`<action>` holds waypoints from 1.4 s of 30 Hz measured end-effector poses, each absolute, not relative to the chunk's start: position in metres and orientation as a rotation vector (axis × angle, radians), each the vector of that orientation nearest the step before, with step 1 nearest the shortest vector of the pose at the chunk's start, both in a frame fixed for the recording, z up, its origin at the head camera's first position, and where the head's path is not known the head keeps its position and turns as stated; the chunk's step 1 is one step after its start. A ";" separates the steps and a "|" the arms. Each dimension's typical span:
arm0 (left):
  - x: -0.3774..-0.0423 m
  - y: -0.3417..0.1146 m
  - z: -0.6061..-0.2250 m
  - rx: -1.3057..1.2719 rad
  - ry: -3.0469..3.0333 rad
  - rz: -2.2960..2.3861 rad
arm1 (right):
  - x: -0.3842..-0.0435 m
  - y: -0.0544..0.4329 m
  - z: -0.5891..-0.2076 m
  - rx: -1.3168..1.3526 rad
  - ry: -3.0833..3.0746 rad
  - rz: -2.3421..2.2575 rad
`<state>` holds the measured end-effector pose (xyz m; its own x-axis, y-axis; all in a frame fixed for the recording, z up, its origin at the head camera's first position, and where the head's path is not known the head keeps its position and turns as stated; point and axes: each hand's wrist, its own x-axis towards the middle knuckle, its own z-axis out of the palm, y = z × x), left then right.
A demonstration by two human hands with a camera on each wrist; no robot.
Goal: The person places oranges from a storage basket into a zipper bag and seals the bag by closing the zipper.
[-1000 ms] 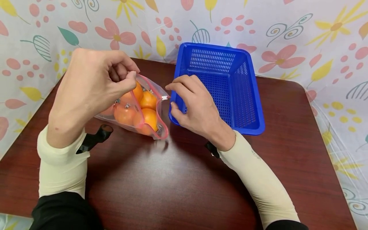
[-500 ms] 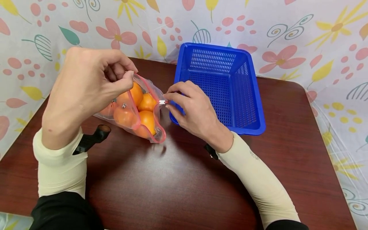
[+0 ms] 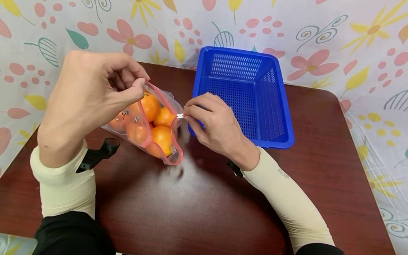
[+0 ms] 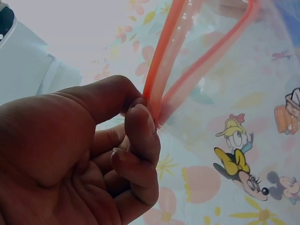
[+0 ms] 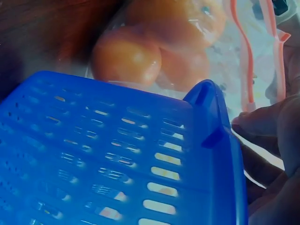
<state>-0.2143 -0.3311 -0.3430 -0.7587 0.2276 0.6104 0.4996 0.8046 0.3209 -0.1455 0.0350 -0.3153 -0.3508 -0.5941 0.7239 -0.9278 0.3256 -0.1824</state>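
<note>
A clear zip bag (image 3: 180, 157) with pink edging lies tilted on the table, its mouth spread apart. Several oranges (image 3: 161, 140) are inside. My left hand (image 3: 84, 95) pinches one end of the pink edging between thumb and index finger, raised above the bag. Cartoon figures are printed on the bag's wall (image 4: 243, 93) in the left wrist view. At the opposite end of the mouth sits a white zip slider (image 3: 180, 115). My right hand (image 3: 220, 125) pinches the pink end just beside that slider; its fingertips are partly hidden.
A blue plastic basket (image 3: 285, 141) with slotted walls stands behind my right hand, close to the bag. In the right wrist view its wall (image 5: 117, 145) fills the foreground. The dark wooden table (image 3: 197, 212) meets a flower-printed curtain (image 3: 178, 32) at the back.
My left hand has drawn slightly left with the bag's end. My right fingers have closed on the slider end and moved it a little downward, and the mouth has spread wider.
</note>
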 end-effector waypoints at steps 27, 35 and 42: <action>-0.060 -0.230 -0.208 -0.700 -2.399 -0.818 | -0.099 0.057 -0.308 1.538 -1.870 1.251; -0.058 -0.228 -0.208 -0.786 -2.368 -0.944 | -0.087 0.060 -0.303 1.590 -1.653 1.320; -0.062 -0.226 -0.211 -0.847 -2.351 -0.936 | -0.083 0.068 -0.302 1.554 -1.611 1.389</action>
<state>-0.0618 -0.2264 -0.2106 -0.7000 0.3689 0.6115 0.6883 0.5769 0.4398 -0.0828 0.0681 -0.3024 -0.2221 -0.4197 0.8801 -0.9323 -0.1730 -0.3177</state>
